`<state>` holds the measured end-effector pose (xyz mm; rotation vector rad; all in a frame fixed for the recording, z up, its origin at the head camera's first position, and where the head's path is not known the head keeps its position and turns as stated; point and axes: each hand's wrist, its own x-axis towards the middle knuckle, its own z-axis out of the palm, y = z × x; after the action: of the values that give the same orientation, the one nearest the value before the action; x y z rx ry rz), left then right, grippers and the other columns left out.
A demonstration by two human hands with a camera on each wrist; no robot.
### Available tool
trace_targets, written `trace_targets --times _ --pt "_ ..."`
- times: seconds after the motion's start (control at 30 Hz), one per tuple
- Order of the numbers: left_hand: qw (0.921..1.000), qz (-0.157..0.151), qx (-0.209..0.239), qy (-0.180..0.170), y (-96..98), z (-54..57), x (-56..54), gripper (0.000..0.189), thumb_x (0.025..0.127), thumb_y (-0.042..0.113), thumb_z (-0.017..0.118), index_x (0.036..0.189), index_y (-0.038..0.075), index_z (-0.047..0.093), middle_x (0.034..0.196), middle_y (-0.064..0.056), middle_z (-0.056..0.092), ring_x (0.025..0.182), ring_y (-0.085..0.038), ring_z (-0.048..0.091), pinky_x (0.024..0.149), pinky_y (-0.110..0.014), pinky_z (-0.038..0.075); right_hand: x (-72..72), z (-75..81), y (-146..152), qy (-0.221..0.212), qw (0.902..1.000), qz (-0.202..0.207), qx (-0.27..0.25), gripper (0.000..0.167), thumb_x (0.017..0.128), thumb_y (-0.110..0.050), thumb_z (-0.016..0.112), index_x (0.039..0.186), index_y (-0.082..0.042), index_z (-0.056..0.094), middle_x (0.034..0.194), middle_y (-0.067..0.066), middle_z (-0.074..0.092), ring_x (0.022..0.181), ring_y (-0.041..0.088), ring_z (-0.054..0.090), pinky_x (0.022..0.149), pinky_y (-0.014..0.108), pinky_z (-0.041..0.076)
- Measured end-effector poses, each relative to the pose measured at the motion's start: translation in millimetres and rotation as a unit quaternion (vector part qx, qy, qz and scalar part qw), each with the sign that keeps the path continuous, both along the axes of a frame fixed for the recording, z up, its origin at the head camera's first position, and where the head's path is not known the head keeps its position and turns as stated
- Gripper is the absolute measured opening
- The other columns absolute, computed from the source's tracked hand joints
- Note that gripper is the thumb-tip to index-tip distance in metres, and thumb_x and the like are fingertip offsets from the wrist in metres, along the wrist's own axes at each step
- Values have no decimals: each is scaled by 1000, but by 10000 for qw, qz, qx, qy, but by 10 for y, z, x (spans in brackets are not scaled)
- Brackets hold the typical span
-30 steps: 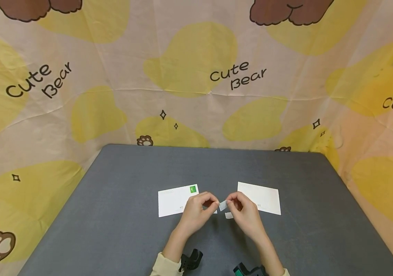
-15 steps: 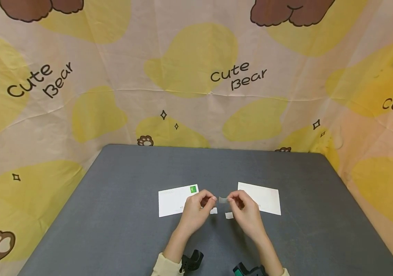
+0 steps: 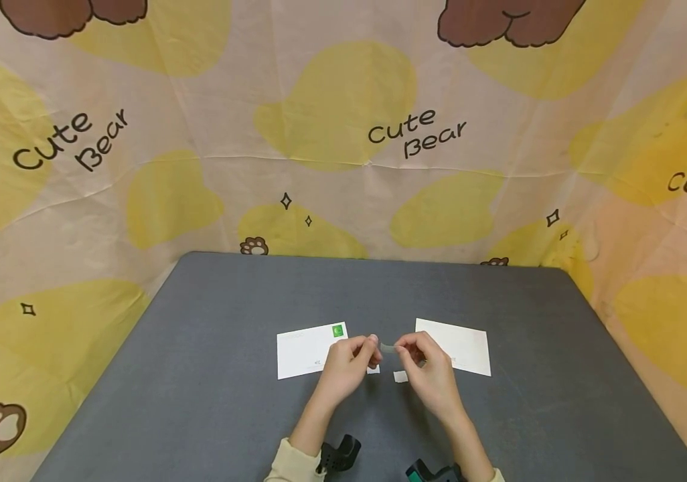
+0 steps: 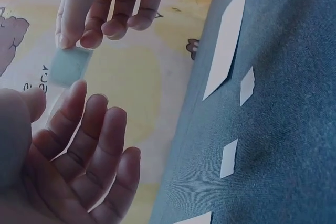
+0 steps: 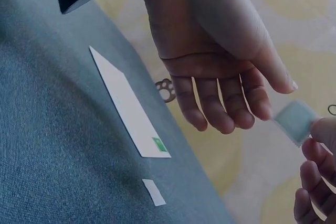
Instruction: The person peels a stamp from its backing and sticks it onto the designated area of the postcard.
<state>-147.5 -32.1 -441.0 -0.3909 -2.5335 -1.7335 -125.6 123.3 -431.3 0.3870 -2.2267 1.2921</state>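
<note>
Between the hands, above the table, a small pale green stamp with finely notched edges is held up. My right hand pinches one edge of it between thumb and finger, seen closely in the left wrist view, where the stamp hangs below those fingertips. My left hand is at the stamp's other side. Its index fingertip is at or very near a corner, while its thumb stands apart and the other fingers are loosely bent. A white envelope with a green stamp on its corner lies behind the left hand.
Another white envelope lies behind the right hand, with no stamp visible. Two small white paper pieces, one on the right and one on the left, lie on the grey table below the hands. A patterned cloth hangs behind.
The stamp has turned from face-on to nearly edge-on in the head view. My left thumb has lifted and the left fingers have shifted slightly; the right hand stays almost in place.
</note>
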Motion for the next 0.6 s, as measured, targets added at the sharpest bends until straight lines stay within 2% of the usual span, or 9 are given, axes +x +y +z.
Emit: trace_targets --times 0.1,0.33,0.6 --pt "10000 54 -5 -55 1 8 -9 39 95 32 48 68 11 66 63 1 64 58 -6 60 51 -22 46 -47 -108 41 36 9999 84 80 22 75 8 70 81 -12 64 73 -7 53 64 6 47 54 24 44" --pt "9998 -76 -8 -176 -5 40 -6 35 92 33 54 68 11 67 62 1 63 64 -30 64 48 -22 42 -65 -160 91 116 9990 348 264 18 78 3 69 83 -14 64 75 -8 53 67 4 47 58 23 44" --pt "9999 -138 50 -17 -11 42 -16 25 90 26 58 73 10 68 65 -3 65 62 -28 63 48 -21 42 -72 -168 99 151 9988 290 370 16 77 3 68 82 -12 64 75 -9 52 67 3 47 58 24 44"
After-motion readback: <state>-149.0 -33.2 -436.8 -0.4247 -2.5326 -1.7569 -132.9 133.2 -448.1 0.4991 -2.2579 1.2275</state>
